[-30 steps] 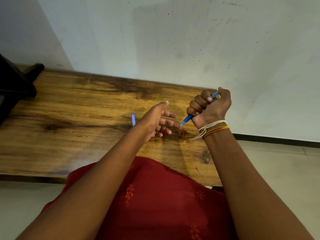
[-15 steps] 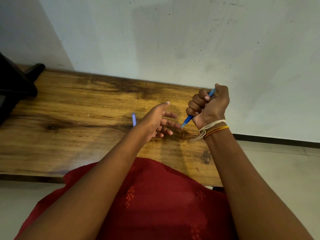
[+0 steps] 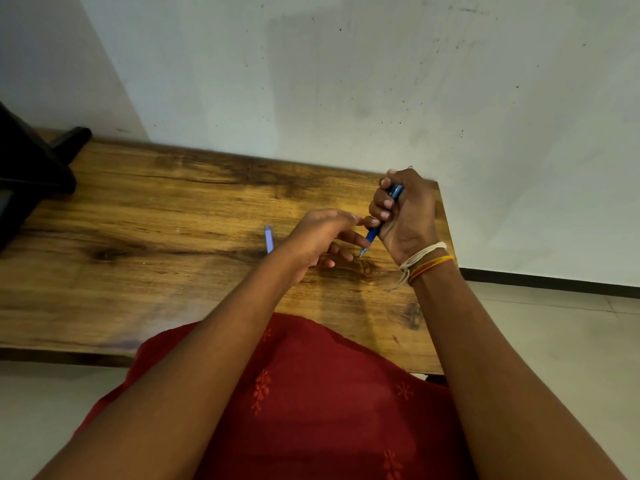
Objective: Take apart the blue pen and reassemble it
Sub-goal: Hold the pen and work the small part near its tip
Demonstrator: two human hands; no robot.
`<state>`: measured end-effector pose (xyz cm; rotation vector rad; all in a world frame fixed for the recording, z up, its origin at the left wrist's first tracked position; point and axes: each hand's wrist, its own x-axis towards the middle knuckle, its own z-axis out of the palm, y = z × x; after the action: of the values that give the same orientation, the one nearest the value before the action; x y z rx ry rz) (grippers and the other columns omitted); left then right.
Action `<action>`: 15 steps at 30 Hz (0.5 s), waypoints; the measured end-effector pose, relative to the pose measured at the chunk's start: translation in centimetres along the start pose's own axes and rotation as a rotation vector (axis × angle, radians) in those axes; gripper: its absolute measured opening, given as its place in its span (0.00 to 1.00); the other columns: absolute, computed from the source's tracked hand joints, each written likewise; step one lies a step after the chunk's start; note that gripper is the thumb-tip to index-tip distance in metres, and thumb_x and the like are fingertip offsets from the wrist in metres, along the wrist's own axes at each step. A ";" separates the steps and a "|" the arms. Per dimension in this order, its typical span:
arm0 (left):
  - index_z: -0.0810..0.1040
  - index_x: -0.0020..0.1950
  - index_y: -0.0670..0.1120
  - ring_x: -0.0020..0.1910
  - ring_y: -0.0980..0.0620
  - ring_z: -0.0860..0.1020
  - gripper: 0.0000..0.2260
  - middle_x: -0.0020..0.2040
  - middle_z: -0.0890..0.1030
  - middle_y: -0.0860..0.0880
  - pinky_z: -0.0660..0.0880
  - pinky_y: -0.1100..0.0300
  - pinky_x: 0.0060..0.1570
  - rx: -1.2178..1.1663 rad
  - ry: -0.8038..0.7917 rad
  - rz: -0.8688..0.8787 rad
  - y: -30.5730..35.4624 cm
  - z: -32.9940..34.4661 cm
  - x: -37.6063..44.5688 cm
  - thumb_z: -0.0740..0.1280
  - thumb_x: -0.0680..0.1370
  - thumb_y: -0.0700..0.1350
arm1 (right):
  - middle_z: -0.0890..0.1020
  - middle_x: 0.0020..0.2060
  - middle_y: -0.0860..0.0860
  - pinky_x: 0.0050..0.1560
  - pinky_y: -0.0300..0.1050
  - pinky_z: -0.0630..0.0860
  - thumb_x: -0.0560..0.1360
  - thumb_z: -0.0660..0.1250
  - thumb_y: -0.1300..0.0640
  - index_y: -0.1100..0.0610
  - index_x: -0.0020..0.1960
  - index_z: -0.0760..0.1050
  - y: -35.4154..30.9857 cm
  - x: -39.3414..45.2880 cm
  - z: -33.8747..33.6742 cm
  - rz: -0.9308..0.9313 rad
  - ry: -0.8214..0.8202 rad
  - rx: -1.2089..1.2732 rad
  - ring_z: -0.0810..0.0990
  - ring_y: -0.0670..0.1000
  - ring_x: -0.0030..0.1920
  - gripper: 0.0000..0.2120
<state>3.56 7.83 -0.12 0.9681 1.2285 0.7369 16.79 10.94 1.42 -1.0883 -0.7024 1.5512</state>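
Note:
My right hand (image 3: 407,213) is closed in a fist around the blue pen (image 3: 373,233), held above the right end of the wooden table (image 3: 156,209). The pen's tip points down and left; its top end shows between my fingers and thumb. My left hand (image 3: 320,237) hovers just left of the pen with fingers spread, the fingertips close to the pen's lower part and holding nothing. A small blue pen cap (image 3: 268,239) lies on the table left of my left hand.
A dark object (image 3: 31,174) stands at the table's far left end. A pale wall runs behind the table. The table's right edge lies just past my right hand, with tiled floor (image 3: 554,327) beyond. Red cloth (image 3: 311,393) covers my lap.
My right hand has turned the pen steeper and shifted slightly up. My left hand's fingers have moved closer to the pen's lower part. The cap has not moved.

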 end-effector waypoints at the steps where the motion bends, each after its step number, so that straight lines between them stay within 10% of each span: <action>1: 0.78 0.59 0.45 0.31 0.55 0.78 0.11 0.44 0.86 0.48 0.67 0.63 0.29 0.017 -0.009 0.010 0.0 0.1 0.0 0.64 0.79 0.48 | 0.62 0.23 0.47 0.29 0.41 0.56 0.77 0.56 0.55 0.54 0.36 0.66 0.0 0.0 0.0 -0.001 -0.010 0.003 0.57 0.46 0.25 0.11; 15: 0.57 0.76 0.46 0.49 0.51 0.82 0.33 0.47 0.85 0.50 0.70 0.58 0.42 0.099 0.042 -0.003 -0.3 0.4 0.5 0.68 0.74 0.42 | 0.61 0.23 0.46 0.31 0.42 0.53 0.77 0.57 0.55 0.54 0.35 0.65 0.1 -0.1 0.0 0.015 -0.008 -0.057 0.56 0.45 0.25 0.12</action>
<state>4.06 8.04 -0.58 1.0358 1.3130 0.7024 16.72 10.84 1.42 -1.1325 -0.7499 1.5567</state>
